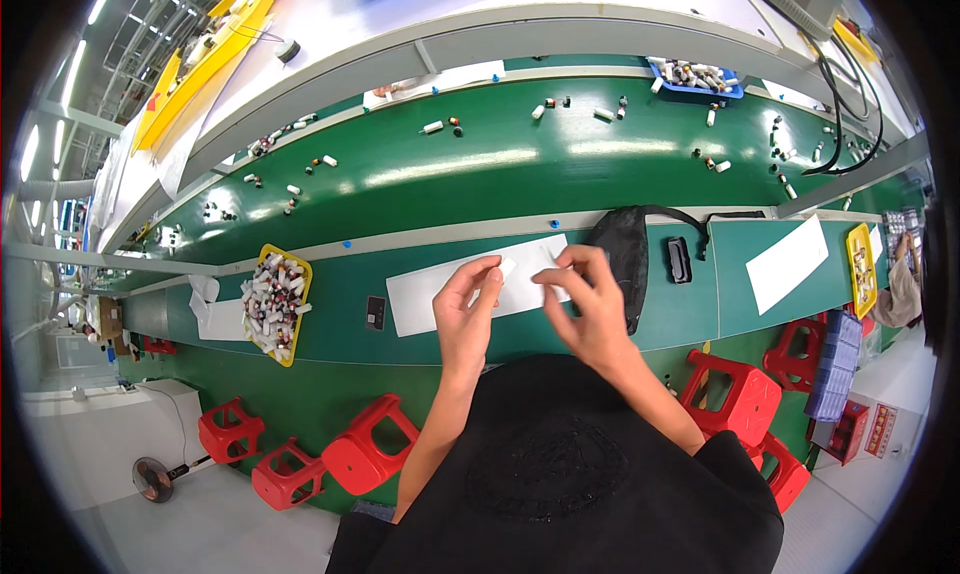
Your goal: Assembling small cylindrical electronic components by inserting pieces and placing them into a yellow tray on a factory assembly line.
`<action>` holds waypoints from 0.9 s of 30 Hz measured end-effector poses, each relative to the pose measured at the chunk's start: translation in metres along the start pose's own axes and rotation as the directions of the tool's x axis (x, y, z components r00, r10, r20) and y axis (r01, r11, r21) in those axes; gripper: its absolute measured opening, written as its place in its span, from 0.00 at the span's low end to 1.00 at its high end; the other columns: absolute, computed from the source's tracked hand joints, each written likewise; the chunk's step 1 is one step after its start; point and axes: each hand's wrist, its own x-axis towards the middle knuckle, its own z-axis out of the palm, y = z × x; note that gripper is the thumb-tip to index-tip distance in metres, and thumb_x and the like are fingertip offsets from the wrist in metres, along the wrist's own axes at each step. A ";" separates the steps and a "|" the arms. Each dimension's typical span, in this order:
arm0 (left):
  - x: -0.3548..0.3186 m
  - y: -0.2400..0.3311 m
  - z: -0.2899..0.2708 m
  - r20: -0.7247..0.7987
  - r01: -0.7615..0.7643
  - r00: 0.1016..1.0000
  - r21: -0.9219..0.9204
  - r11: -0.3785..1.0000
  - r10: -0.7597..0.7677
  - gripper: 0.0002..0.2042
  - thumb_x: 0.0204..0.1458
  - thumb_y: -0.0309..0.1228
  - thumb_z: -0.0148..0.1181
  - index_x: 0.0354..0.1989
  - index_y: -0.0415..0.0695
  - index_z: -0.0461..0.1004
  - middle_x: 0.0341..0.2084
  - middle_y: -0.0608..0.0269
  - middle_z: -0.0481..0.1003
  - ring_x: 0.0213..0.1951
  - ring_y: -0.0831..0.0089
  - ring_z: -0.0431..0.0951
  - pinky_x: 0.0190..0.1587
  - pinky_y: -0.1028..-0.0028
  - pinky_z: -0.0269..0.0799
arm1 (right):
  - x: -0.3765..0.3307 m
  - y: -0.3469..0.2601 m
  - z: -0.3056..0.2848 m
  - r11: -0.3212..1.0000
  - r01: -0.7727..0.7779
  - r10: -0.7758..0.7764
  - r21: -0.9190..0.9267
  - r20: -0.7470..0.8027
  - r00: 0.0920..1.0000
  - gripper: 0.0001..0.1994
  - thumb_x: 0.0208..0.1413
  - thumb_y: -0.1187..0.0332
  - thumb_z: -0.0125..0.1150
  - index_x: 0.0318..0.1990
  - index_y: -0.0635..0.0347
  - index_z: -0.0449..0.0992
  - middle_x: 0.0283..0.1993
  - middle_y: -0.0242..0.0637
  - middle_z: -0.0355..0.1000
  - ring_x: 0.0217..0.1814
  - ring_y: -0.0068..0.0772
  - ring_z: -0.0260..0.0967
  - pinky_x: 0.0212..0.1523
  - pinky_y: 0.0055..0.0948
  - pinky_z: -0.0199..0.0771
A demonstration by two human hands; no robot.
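Note:
My left hand [465, 314] is closed in a pinch above a white paper sheet [420, 299] on the green bench. Between its thumb and forefinger is a small white piece [508, 268], too small to name exactly. Just to the right, my right hand [592, 309] hovers over the sheet's right part, apart from the left. Its thumb and forefinger are bent together near the tips; whatever they may hold is too small to make out. Left of the sheet, a yellow tray [292, 358] is heaped with small white, black and reddish cylindrical pieces.
Right of my hands lie a black bag [622, 264] and a small black case [679, 261]. A dark flat square [375, 313] is beside the sheet. Across the partition, a green conveyor belt [450, 169] carries scattered pieces and a blue tray [735, 93]. Red stools [365, 449] stand behind.

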 end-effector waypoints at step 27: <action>0.002 -0.033 -0.012 0.150 0.253 0.963 -0.238 0.938 -0.222 0.09 0.59 0.27 0.61 0.46 0.38 0.76 0.39 0.66 0.75 0.42 0.81 0.73 0.41 0.81 0.67 | -0.014 0.019 0.028 0.987 -0.115 0.117 0.108 -0.011 0.993 0.09 0.46 0.76 0.70 0.37 0.60 0.79 0.44 0.39 0.67 0.44 0.35 0.70 0.41 0.28 0.72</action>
